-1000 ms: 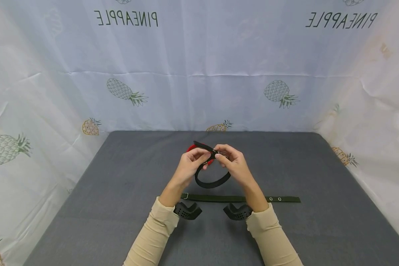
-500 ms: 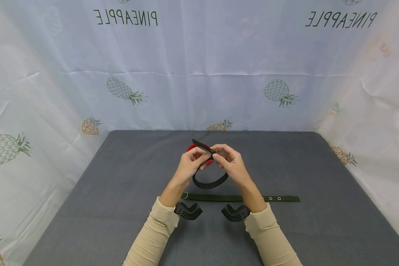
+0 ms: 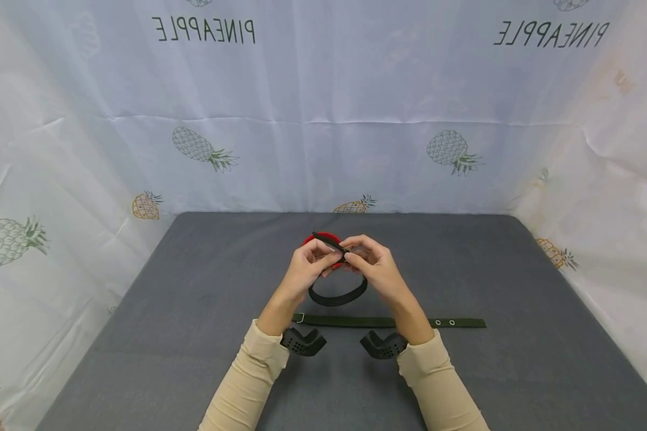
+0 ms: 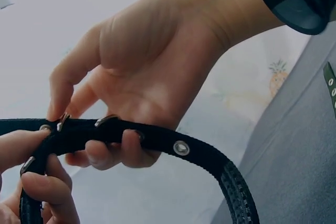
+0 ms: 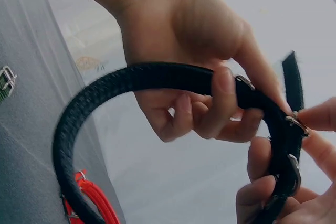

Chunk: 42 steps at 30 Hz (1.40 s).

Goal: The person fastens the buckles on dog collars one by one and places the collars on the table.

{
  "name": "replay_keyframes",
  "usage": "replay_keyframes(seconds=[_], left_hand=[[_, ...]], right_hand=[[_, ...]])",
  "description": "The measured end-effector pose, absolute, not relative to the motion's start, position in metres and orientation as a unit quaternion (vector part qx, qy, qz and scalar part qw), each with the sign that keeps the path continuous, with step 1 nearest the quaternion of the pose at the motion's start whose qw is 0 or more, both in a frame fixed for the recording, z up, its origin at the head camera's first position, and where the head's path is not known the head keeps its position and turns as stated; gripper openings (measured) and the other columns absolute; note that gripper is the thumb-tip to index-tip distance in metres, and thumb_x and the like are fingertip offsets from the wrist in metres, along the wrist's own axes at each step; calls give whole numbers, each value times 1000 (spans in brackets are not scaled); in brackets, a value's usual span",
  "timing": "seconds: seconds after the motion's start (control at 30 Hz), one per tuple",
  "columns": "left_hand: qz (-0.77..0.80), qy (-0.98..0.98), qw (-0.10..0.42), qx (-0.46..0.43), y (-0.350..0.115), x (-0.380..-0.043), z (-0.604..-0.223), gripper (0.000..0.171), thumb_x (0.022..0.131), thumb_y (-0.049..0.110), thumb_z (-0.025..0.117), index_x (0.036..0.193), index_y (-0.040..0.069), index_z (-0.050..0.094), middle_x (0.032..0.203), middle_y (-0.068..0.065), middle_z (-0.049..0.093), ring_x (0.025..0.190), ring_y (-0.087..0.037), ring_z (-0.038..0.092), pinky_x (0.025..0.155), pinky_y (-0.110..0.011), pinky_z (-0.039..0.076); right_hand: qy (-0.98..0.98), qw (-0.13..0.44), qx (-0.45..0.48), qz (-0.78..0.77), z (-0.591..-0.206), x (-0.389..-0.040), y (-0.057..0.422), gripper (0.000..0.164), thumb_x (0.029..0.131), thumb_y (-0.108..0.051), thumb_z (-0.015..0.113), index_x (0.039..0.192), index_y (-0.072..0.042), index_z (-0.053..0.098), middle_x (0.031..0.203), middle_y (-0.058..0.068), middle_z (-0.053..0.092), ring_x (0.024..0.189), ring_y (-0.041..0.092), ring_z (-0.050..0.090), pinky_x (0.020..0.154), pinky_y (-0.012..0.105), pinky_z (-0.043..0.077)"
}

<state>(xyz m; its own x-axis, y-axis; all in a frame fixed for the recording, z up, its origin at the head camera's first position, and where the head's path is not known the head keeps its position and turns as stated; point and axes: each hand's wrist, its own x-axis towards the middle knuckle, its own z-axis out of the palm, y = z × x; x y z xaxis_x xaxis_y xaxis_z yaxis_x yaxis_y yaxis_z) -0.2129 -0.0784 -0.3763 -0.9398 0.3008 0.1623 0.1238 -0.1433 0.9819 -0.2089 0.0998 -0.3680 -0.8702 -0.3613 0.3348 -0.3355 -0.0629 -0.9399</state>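
A black collar [image 3: 336,300] is bent into a loop and held up between both hands. My left hand [image 3: 301,269] pinches it from the left, with the strap's free tip [image 3: 323,238] sticking up past the fingers. From the other side my right hand [image 3: 380,269] grips it with thumb and fingers near the buckle [image 5: 297,126]. The fingertips of both hands meet at the buckle. A metal eyelet [image 4: 181,148] shows on the strap in the left wrist view.
A green collar [image 3: 350,321] with a buckle and eyelets lies straight across the grey table [image 3: 194,335], under the wrists. Behind the hands lies a red collar [image 5: 97,200], mostly hidden in the head view. A patterned white curtain [image 3: 323,161] stands at the back.
The black collar's loop and my right hand have shifted slightly left. The strap's free tip has dipped a little toward the fingers. My left hand has stayed nearly in place.
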Motion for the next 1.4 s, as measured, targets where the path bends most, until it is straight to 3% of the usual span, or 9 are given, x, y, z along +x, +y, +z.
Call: replay_keyframes(seconds=[0.13,0.4,0.6,0.87,1.1,1.4], left_hand=[[732,659,70,157,-78,-213,-376,6,94,7,60,99,6,58,80,14,63,62,-5,50,63,-19,43],[683,705,37,187,-76,-213,-376,22,87,4,68,107,-3,62,96,3,69,82,-2,63,74,-19,52],[661,723,6,203,-75,-212,-376,25,85,3,71,106,-5,60,105,-19,67,80,-1,62,70,-19,50],[658,723,0,211,-80,-212,-373,34,82,-2,72,113,-4,57,111,-29,64,89,2,63,87,-19,51],[665,709,-6,233,-80,-216,-375,35,82,-2,72,114,-6,59,112,-31,63,90,1,64,84,-18,53],[672,706,7,225,-81,-216,-376,41,83,9,74,120,-1,62,120,-25,62,95,-2,64,88,-20,52]], right_hand=[[691,18,-234,-683,-367,-210,104,25,98,-8,53,117,8,54,98,-11,61,77,6,62,67,20,47],[693,10,-179,-698,-367,-213,105,10,101,-17,50,96,-13,57,88,-10,57,73,8,57,68,23,47],[692,10,-186,-698,-368,-214,106,5,100,-10,48,98,-6,52,92,-6,54,73,5,57,71,23,50],[689,7,-205,-695,-366,-214,110,14,100,-4,46,109,6,44,100,-4,52,82,3,61,75,23,55],[678,-11,-197,-708,-363,-213,112,8,99,-2,46,106,-4,48,98,-9,54,84,1,60,73,19,54],[640,-35,-171,-748,-364,-214,114,15,97,-1,49,96,-15,52,96,-9,55,78,2,56,69,19,50]])
